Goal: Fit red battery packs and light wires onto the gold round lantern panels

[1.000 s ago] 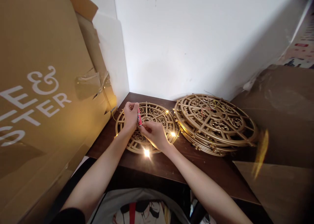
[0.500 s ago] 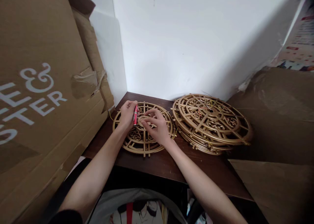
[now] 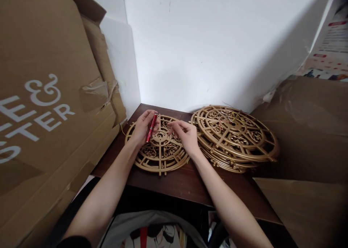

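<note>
A dark brown counter [image 3: 174, 184] stands against a white wall [image 3: 203, 52]. Over it, the left hand [image 3: 141, 129] has its grip closed around a slim red cylinder [image 3: 151, 127], above the left part of a gold openwork disc [image 3: 160, 148]; any print on the cylinder is too small to read. Its long axis slants: one end points toward the wall and slightly right, the other back toward the person and slightly left. The right hand [image 3: 188, 135] is over the disc's right part, its grip narrow, thumb and fingertips drawn close; I cannot tell whether anything lies between them. The disc rests flat on the counter. Just right of it is a stack of similar gold discs [image 3: 224, 135]. At left, a large cardboard box [image 3: 62, 92] carries white lettering, with "&" and "STER" legible. At far right, above brown cardboard [image 3: 307, 128], a printed sheet [image 3: 331, 56] bears small text and red labels, unreadable.
</note>
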`<act>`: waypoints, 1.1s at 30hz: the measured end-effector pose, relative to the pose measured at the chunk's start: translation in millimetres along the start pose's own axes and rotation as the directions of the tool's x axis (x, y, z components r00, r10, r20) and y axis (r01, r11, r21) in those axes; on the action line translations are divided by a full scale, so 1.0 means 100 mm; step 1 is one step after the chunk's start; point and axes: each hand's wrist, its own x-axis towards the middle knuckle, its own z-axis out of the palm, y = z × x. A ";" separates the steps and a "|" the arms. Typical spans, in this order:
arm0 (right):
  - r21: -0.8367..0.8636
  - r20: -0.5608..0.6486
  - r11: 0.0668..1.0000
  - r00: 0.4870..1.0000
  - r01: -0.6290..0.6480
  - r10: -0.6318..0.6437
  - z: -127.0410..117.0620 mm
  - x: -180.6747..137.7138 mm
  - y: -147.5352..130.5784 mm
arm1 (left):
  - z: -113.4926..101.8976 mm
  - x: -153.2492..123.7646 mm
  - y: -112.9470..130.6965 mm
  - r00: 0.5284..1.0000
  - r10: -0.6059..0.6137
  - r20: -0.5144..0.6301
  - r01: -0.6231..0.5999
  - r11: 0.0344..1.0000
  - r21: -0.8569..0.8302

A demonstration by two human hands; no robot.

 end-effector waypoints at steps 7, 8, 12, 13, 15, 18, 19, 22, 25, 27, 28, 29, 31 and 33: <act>0.166 -0.149 0.983 0.988 0.073 -0.048 -0.05 0.03 0.01 | -0.07 0.04 -0.12 0.992 0.112 -0.058 -0.076 0.898 0.433; 0.157 -0.177 0.985 0.983 0.073 -0.044 -0.05 0.04 0.02 | -0.08 0.04 -0.14 0.989 0.137 -0.053 -0.088 0.843 0.531; 0.077 -0.195 0.991 0.976 0.111 -0.095 -0.03 0.02 0.05 | -0.11 0.02 -0.17 0.969 0.247 0.006 -0.127 0.479 0.868; 0.026 -0.166 0.990 0.977 0.141 -0.134 -0.03 0.01 0.05 | -0.12 0.02 -0.17 0.965 0.262 0.025 -0.130 0.389 0.912; -0.131 -0.071 0.968 0.972 0.216 -0.226 -0.02 -0.02 0.05 | -0.13 0.01 -0.17 0.962 0.268 0.049 -0.123 0.268 0.956; -0.394 0.094 0.856 0.941 0.335 -0.325 0.00 -0.05 0.05 | -0.14 0.02 -0.18 0.967 0.250 0.053 -0.107 0.206 0.973; -0.452 0.139 0.813 0.929 0.368 -0.343 0.00 -0.06 0.05 | -0.14 0.02 -0.18 0.967 0.251 0.051 -0.102 0.196 0.975; -0.543 0.195 0.729 0.907 0.417 -0.374 0.01 -0.08 0.05 | -0.15 0.02 -0.18 0.964 0.264 0.038 -0.086 0.176 0.981; -0.590 0.155 0.699 0.907 0.403 -0.392 -0.01 -0.07 0.07 | -0.16 0.02 -0.17 0.969 0.247 0.013 -0.060 0.182 0.982; -0.616 0.137 0.682 0.906 0.395 -0.401 -0.02 -0.06 0.09 | -0.17 0.02 -0.16 0.977 0.213 -0.004 -0.039 0.197 0.980; -0.626 0.148 0.670 0.905 0.399 -0.400 -0.03 -0.06 0.11 | -0.17 0.02 -0.16 0.980 0.199 -0.009 -0.032 0.204 0.978; -0.632 0.173 0.660 0.904 0.406 -0.391 -0.03 -0.05 0.13 | -0.18 0.02 -0.16 0.982 0.188 -0.012 -0.029 0.214 0.977; -0.640 0.238 0.651 0.911 0.409 -0.338 -0.02 -0.05 0.17 | -0.19 0.03 -0.17 0.983 0.181 -0.010 -0.035 0.243 0.970; -0.659 0.269 0.656 0.930 0.368 -0.252 0.01 -0.07 0.21 | -0.20 0.04 -0.18 0.982 0.191 -0.004 -0.051 0.285 0.957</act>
